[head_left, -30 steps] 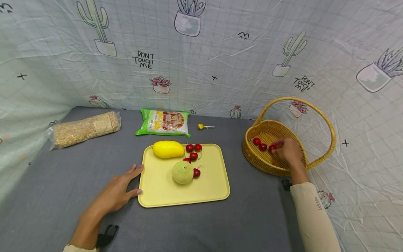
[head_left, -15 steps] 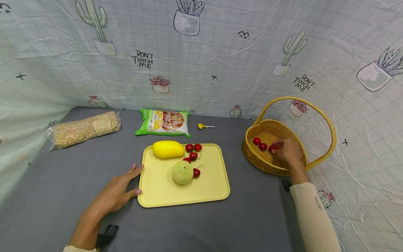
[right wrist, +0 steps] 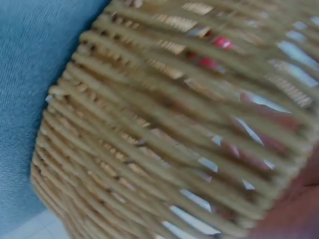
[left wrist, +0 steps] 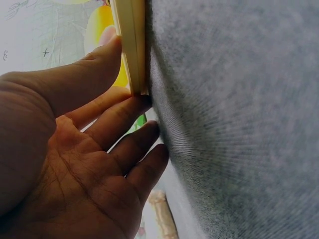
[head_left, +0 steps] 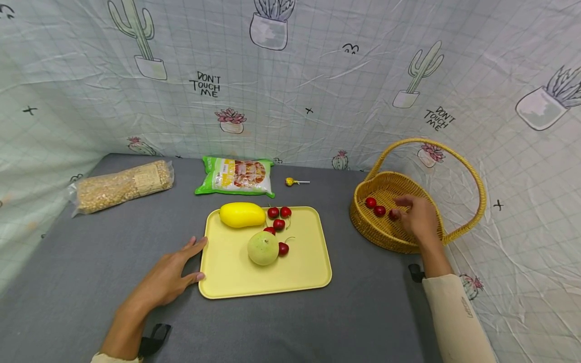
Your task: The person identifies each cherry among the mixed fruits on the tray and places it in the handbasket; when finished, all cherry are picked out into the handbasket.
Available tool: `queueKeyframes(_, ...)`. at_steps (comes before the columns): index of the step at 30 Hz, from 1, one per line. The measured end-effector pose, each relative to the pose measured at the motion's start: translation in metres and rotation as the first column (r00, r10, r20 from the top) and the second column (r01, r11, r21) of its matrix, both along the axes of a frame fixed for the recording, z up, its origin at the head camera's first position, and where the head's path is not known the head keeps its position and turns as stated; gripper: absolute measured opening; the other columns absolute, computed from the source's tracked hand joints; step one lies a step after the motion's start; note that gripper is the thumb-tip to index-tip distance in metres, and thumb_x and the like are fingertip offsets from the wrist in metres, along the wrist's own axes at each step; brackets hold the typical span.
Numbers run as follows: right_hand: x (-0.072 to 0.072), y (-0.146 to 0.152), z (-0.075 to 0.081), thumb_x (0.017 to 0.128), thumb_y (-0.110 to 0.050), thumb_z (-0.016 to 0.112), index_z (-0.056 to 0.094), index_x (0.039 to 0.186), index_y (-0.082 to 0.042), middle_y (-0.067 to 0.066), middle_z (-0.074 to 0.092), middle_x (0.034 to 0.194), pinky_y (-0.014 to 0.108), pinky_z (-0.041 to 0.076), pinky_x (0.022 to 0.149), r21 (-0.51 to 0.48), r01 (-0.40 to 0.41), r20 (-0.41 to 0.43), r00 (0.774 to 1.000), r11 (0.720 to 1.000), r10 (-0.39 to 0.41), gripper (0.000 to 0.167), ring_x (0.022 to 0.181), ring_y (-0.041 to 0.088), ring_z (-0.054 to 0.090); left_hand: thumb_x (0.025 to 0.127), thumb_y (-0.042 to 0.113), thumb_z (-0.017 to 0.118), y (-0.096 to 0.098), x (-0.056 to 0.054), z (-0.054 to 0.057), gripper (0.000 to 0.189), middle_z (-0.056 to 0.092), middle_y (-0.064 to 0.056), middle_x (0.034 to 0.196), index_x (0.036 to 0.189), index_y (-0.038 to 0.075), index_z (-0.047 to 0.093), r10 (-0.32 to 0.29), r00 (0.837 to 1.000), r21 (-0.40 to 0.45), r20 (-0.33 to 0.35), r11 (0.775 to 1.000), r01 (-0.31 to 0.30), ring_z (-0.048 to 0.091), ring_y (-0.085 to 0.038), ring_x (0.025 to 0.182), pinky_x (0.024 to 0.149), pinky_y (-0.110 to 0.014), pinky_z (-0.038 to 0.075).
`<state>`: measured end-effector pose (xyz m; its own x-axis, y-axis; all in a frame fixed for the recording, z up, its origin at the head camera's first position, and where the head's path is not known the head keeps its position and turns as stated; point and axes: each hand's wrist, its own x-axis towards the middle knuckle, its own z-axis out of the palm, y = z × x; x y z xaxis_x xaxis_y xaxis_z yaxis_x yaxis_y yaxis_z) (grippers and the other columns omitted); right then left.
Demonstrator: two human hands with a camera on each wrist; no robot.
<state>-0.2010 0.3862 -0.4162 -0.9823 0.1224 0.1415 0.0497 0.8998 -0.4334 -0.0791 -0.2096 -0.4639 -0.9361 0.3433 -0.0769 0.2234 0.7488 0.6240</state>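
Note:
My left hand (head_left: pixel 164 280) rests at the left edge of the yellow tray (head_left: pixel 227 277), thumb and forefinger spread apart with their tips touching its rim. In the left wrist view the other fingers (left wrist: pixel 137 142) extend relaxed, low by the tabletop. On the tray lie a yellow mango-like fruit (head_left: pixel 242 215), a round green fruit (head_left: pixel 263 248) and several cherries (head_left: pixel 279 225). My right hand (head_left: pixel 418 220) is inside the wicker basket (head_left: pixel 373 234), thumb and forefinger parted beside a cherry (head_left: pixel 392 215). Two more cherries (head_left: pixel 379 211) lie to its left. Basket weave (right wrist: pixel 124 109) hides most of the right hand in its wrist view.
The basket's tall handle (head_left: pixel 481 194) arches up on the right, behind my right hand. Behind the tray lie a green-edged food bag (head_left: pixel 238 176) and a lollipop (head_left: pixel 290 182). A clear bag of beans or grains (head_left: pixel 122 186) is at back left. A printed cloth (head_left: pixel 308 136) hangs behind.
My right thumb and forefinger have parted from the cherry in the basket, and the hand has shifted slightly right. The left hand and the tray stay in place.

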Motion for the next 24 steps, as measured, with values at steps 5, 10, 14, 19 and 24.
queueKeyframes(5, 0.011, -0.016, 0.011, 0.095, -0.009, 0.081, 0.079, 0.122, -0.008, 0.018, 0.080, 0.117, 0.041, 0.050, 0.073, -0.016, -0.032, -0.116, 0.993, 0.999, 0.030, 0.027, 0.090, 0.035, 0.069, 0.093, 0.015, 0.082, 0.000, 0.000, 0.000, 0.085, 0.034, -0.035, 0.165, 0.165, 0.004, 0.039, 0.004, 1.000, -0.003, 0.004, 1.000, -0.004, 0.039, -0.055, 0.151, 0.113, -0.072, 0.042)
queueKeyframes(10, 0.020, -0.036, 0.021, 0.092, -0.009, 0.084, 0.081, 0.117, -0.007, 0.017, 0.081, 0.109, 0.033, 0.041, 0.072, -0.023, -0.083, -0.219, 0.973, 0.996, 0.076, 0.025, 0.086, 0.031, 0.063, 0.093, 0.017, 0.082, 0.001, 0.000, 0.000, 0.085, 0.033, -0.035, 0.166, 0.165, 0.005, 0.038, 0.004, 1.000, -0.004, 0.017, 1.000, -0.004, 0.038, -0.055, 0.151, 0.113, -0.072, 0.042)
queueKeyframes(14, 0.029, -0.053, 0.027, 0.089, -0.013, 0.088, 0.082, 0.115, -0.008, 0.016, 0.080, 0.103, 0.031, 0.039, 0.071, -0.028, -0.139, -0.268, 0.955, 0.990, 0.127, 0.026, 0.086, 0.031, 0.062, 0.093, 0.017, 0.082, 0.001, 0.000, 0.000, 0.085, 0.033, -0.035, 0.166, 0.165, 0.005, 0.038, 0.003, 1.000, -0.005, 0.019, 1.000, -0.003, 0.038, -0.055, 0.151, 0.113, -0.072, 0.042)
queueKeyframes(19, 0.040, -0.069, 0.031, 0.086, -0.012, 0.090, 0.083, 0.112, -0.011, 0.011, 0.079, 0.097, 0.019, 0.039, 0.064, -0.029, -0.199, -0.328, 0.928, 0.980, 0.178, 0.027, 0.082, 0.022, 0.057, 0.093, 0.017, 0.082, 0.001, 0.000, -0.001, 0.086, 0.034, -0.034, 0.166, 0.165, 0.005, 0.038, 0.002, 1.000, -0.008, 0.017, 1.000, -0.002, 0.038, -0.054, 0.151, 0.112, -0.072, 0.043)
queueKeyframes(24, 0.048, -0.082, 0.031, 0.082, -0.009, 0.093, 0.084, 0.109, -0.013, 0.006, 0.078, 0.090, 0.017, 0.042, 0.064, -0.023, -0.261, -0.390, 0.891, 0.965, 0.231, 0.029, 0.081, 0.011, 0.057, 0.093, 0.018, 0.082, 0.001, 0.000, 0.000, 0.086, 0.033, -0.034, 0.167, 0.166, 0.006, 0.037, 0.006, 1.000, -0.010, 0.025, 1.000, -0.006, 0.037, -0.054, 0.152, 0.113, -0.072, 0.042)
